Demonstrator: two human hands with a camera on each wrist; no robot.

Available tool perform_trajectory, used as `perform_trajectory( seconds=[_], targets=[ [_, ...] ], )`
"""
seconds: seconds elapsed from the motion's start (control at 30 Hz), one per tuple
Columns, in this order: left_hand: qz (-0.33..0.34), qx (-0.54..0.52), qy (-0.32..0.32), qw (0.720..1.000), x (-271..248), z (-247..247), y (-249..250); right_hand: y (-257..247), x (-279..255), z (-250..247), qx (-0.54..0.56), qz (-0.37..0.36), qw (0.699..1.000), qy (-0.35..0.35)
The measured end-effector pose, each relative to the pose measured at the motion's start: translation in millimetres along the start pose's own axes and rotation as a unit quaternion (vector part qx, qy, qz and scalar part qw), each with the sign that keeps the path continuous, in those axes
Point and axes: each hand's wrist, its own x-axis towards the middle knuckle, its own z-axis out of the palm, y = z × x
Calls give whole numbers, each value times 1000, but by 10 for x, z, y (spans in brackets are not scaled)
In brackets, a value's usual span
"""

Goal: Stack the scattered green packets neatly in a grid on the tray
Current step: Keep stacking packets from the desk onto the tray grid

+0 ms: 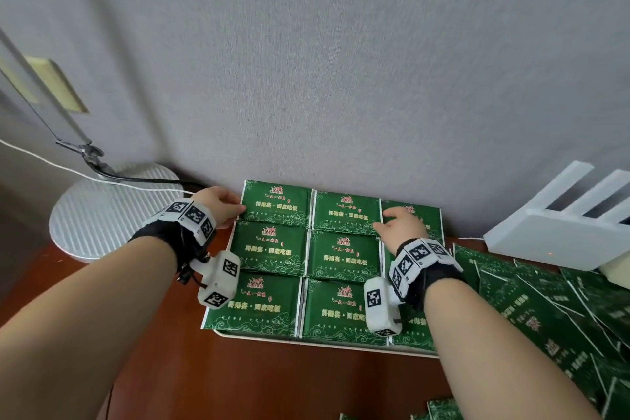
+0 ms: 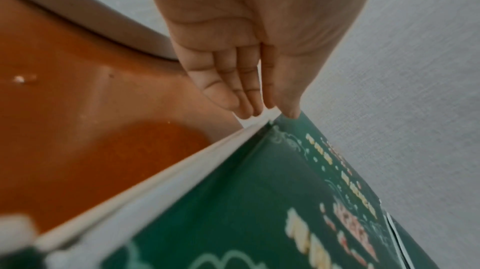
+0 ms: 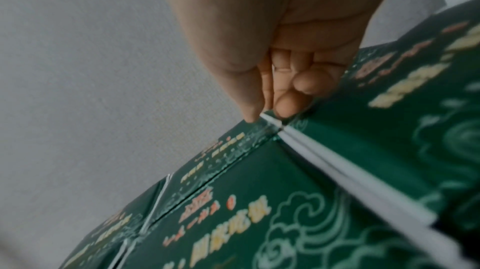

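We count nine green packets laid three by three on the white tray, which sits on the bench against the wall. A loose heap of packets lies to the right; a lamp base and a white foam piece flank the tray. Our left hand, fingers straight, touches the far-left packet's edge. Our right hand presses curled fingertips onto the far-right packet.
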Motion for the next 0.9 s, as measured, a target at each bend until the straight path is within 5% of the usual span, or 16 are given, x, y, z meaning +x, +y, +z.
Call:
perform_trajectory(
  seconds=[0.27, 0.63, 0.9],
  targets=[
    [64, 78, 85, 991, -641, -168, 121, 107, -667, -513, -39, -40, 998, 0],
    [217, 243, -80, 942, -2214, 307, 249, 855, -2289, -1515, -104, -91, 989, 60],
    [235, 355, -239, 873, -3107, 1196, -246, 1755, -2940, -793, -188, -36, 972, -133]
  ],
)
